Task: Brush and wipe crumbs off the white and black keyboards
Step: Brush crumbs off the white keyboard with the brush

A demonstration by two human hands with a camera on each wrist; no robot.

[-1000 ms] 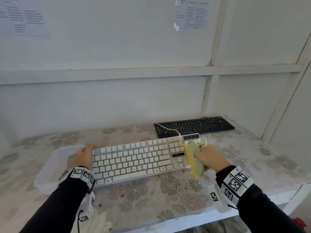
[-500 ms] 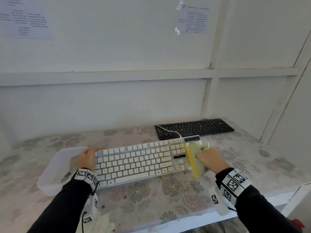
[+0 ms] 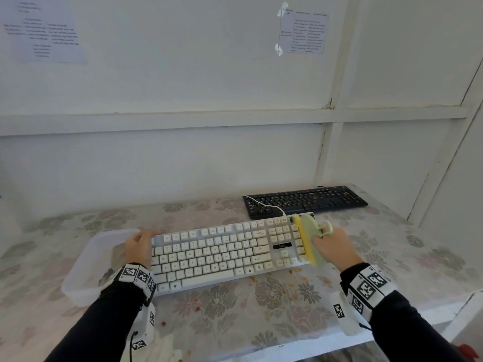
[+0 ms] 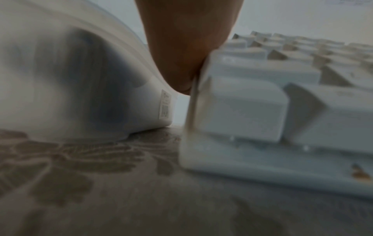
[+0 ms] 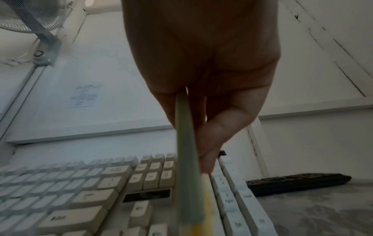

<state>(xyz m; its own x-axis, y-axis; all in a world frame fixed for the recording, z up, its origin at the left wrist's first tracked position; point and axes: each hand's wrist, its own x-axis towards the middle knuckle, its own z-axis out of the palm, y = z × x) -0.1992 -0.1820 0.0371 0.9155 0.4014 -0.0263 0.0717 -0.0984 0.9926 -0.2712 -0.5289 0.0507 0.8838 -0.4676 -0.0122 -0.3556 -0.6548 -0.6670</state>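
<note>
The white keyboard (image 3: 224, 253) lies across the middle of the counter (image 3: 261, 309), which is covered in a faded floral pattern. Its key legends are partly readable in the head view: a Q-W-E row, "Back Space" at the upper right of the letter block, and a small black badge (image 3: 282, 246) above the arrow keys whose print is too blurred to read. The black keyboard (image 3: 305, 201) sits behind the white keyboard's right end, near the wall, with orange marks on some keys; a white cable (image 3: 264, 205) runs across its left end. Two printed sheets (image 3: 304, 32) are taped to the wall above; their text is too small to make out.

The right hand (image 3: 333, 246) is at the white keyboard's right end, fingers curled round the pale green back of a brush (image 3: 309, 239), whose yellow bristle edge rests on the number-pad keys. The left hand (image 3: 139, 246) is at the white keyboard's left end, its thumb pressed against the side edge in the left wrist view; how the other fingers lie cannot be told. Just left of the white keyboard stands a translucent plastic tub (image 3: 86, 270), bearing a small barcode sticker (image 4: 165, 106). Orange crumbs (image 3: 254, 279) are scattered on the counter in front of the white keyboard.
</note>
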